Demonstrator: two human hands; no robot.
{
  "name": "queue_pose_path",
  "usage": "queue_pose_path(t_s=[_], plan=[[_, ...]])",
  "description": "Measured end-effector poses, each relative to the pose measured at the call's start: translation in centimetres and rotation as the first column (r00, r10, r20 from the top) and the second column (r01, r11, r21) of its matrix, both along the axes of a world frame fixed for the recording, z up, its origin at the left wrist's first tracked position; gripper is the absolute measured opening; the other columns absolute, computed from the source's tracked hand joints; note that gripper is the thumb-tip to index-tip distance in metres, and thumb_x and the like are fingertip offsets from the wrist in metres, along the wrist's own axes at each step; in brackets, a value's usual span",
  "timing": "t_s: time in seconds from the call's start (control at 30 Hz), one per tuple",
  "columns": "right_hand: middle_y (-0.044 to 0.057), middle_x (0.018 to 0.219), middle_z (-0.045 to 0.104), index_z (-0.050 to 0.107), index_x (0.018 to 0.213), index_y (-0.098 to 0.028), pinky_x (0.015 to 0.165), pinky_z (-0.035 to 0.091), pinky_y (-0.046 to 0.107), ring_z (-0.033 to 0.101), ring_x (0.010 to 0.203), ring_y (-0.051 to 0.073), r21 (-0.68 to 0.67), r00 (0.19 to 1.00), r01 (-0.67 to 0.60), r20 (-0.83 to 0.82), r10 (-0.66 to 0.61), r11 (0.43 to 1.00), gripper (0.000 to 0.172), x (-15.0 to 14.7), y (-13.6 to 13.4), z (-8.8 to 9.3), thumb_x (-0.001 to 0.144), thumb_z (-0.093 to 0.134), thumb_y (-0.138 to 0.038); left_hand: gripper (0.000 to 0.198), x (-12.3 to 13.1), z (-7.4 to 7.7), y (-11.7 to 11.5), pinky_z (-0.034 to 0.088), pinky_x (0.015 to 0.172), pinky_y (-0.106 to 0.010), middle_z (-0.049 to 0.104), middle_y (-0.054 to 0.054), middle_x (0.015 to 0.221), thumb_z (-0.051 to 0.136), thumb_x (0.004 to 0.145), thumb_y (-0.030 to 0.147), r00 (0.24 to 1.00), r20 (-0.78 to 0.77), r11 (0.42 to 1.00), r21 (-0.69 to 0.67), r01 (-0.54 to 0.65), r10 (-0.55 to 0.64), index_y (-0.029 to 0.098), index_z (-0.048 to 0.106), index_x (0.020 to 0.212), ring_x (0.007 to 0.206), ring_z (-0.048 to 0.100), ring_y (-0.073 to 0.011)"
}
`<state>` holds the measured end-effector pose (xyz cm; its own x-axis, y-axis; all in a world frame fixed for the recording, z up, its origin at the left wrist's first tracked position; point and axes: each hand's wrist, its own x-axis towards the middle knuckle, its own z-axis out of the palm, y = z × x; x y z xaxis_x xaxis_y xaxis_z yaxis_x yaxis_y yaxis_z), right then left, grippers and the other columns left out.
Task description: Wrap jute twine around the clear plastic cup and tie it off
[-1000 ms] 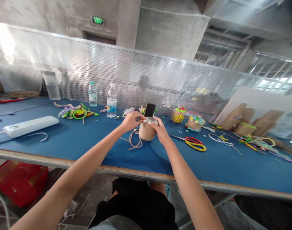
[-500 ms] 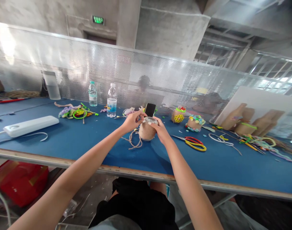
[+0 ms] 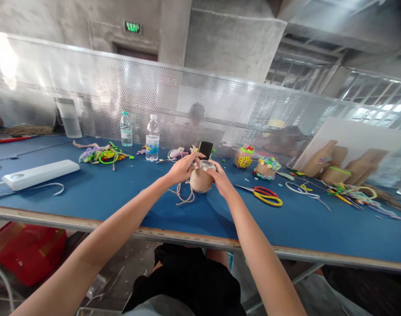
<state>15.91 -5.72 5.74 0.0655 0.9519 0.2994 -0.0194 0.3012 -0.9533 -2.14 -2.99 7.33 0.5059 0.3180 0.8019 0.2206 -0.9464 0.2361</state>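
Twine [image 3: 182, 197] lying loose on the tabletop has drawn in toward a twine-wrapped glass jar [image 3: 200, 181], as seen on my remote feed. The left hand [image 3: 182, 170] and right hand [image 3: 220, 182] both grasp the jar, fingers closed around its clear rim. The jar sits near the middle of the blue worktable [image 3: 88, 223], closer to the front edge than the back. A black smartphone [image 3: 205, 150] stands upright just behind it, its lower end hidden.

To the right of the hands, yellow-and-red-handled scissors [image 3: 261, 196] lie near the front edge, with a white cord [image 3: 302, 189] beyond them. Toward the back edge sit two decorated jars [image 3: 244, 158] [image 3: 268, 168], and two plastic water bottles [image 3: 152, 138] [image 3: 125, 129] stand left of centre beside a tangle of pipe cleaners [image 3: 99, 153]. A white power strip [image 3: 38, 173] lies at the left end. Cardboard cutouts [image 3: 325, 159] lean against a white board [image 3: 368, 140] at the right end. Past the perforated metal screen [image 3: 220, 101], a seated co-worker [image 3: 196, 127] is blurred, and a green exit sign [image 3: 132, 27] glows above a doorway.
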Motion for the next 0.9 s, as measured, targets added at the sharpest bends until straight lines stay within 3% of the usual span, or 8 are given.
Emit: queue_pose_path(t_s=[0.17,0.4,0.67,0.9], plan=[[0.007,0.127,0.061,0.055,0.108,-0.024,0.108,0.037,0.04,0.05,0.127,0.028,-0.001,1.0,-0.015,-0.001,0.015,1.0,0.058,0.2,0.1,-0.1,0.056,0.075,-0.04,0.059,0.0,0.0,-0.4,0.047,0.084,-0.03,0.062,-0.003,0.09,0.038,0.072,-0.007,1.0,-0.026,1.0,0.006,-0.008,0.008,0.017,0.042,0.126,0.086,0.059,-0.017],[0.005,0.126,0.064,0.055,0.115,-0.025,0.109,0.035,0.038,0.05,0.128,0.026,-0.015,0.996,-0.086,0.028,0.086,0.996,0.064,0.6,0.0,0.2,0.057,0.077,-0.038,0.04,0.3,-0.5,0.2,0.048,0.085,-0.033,0.064,-0.005,0.091,0.04,0.078,-0.004,0.994,-0.027,0.989,0.111,-0.1,0.103,0.016,0.048,0.112,0.092,0.059,-0.0201],[0.004,0.121,0.067,0.063,0.112,-0.028,0.093,0.046,0.039,0.053,0.123,0.031,-0.085,0.985,-0.147,0.08,0.154,0.985,0.054,1.5,-0.2,0.5,0.061,0.076,-0.04,0.036,0.3,-0.1,-0.2,0.047,0.09,-0.036,0.067,-0.002,0.089,0.042,0.077,-0.004,0.981,-0.062,0.981,0.073,-0.179,0.183,0.018,0.053,0.103,0.091,0.06,-0.021],[0.004,0.123,0.068,0.064,0.113,-0.026,0.09,0.048,0.041,0.057,0.119,0.029,-0.084,0.987,-0.154,0.026,0.157,0.984,0.052,1.9,1.5,-1.1,0.077,0.057,-0.063,0.035,0.1,0.1,-0.1,0.045,0.089,-0.034,0.069,0.0,0.082,0.042,0.072,-0.006,0.994,0.005,0.993,0.028,-0.113,0.113,0.018,0.054,0.096,0.083,0.063,-0.0173]])
